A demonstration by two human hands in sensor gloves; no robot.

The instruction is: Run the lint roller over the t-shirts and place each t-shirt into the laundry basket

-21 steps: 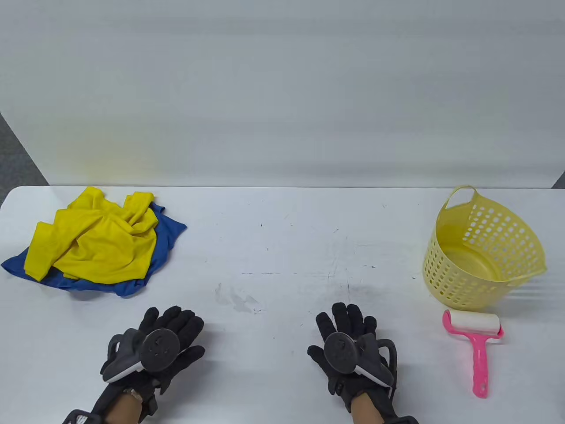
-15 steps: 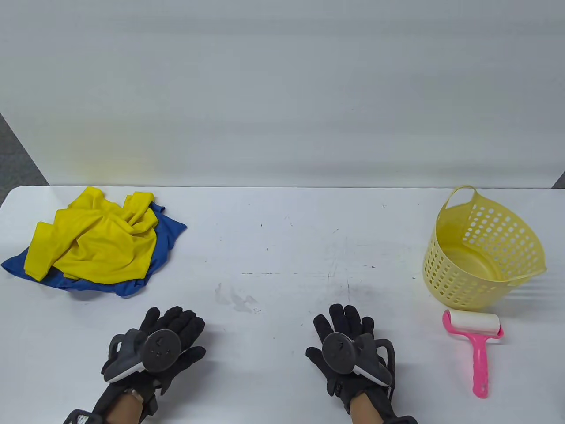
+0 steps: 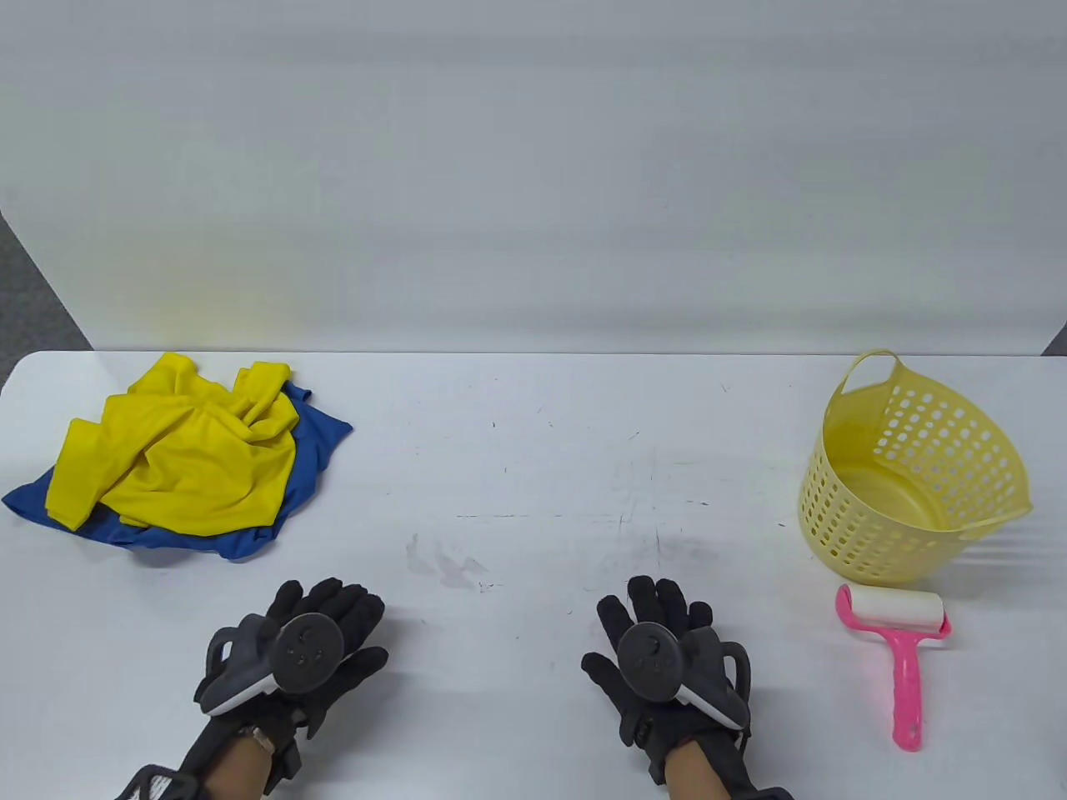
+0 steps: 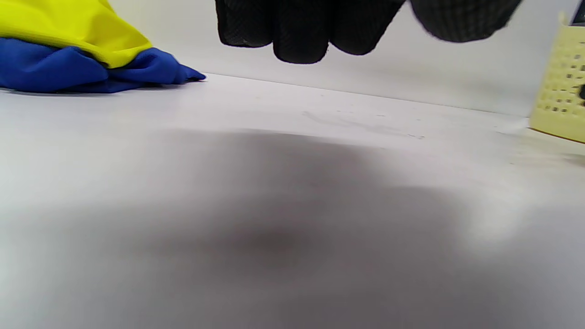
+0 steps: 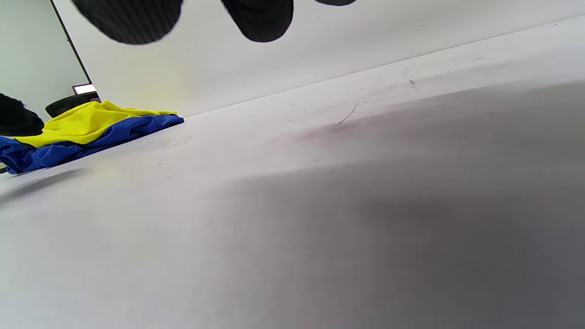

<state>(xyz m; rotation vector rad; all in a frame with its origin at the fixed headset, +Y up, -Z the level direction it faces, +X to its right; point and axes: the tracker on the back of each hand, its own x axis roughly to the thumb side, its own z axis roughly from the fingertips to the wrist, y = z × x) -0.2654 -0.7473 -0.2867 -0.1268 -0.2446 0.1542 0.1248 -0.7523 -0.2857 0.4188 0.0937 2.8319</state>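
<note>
Table view, table (image 3: 533,467): white and scuffed, carrying everything below.
Yellow t-shirt (image 3: 179,454): crumpled at the far left, lying on top of the blue t-shirt (image 3: 321,442), whose edges stick out beneath it; both are well beyond the left fingers and apart from them.
Laundry basket (image 3: 842,533): pale yellow, perforated, tilted toward the camera at the far right, nothing inside.
Left hand (image 3: 313,646): palm down near the front edge, fingers (image 3: 333,596) straight and close together, holding nothing; from the left wrist view they seem to hang just above the surface, though contact is hard to judge.
Right hand (image 3: 658,650): palm down, fingers (image 3: 654,596) extended and slightly fanned, holding nothing.
Lint roller (image 3: 896,642): pink handle, white roll, flat just in front of the basket, to the right of the right fingers and clear of them.
</note>
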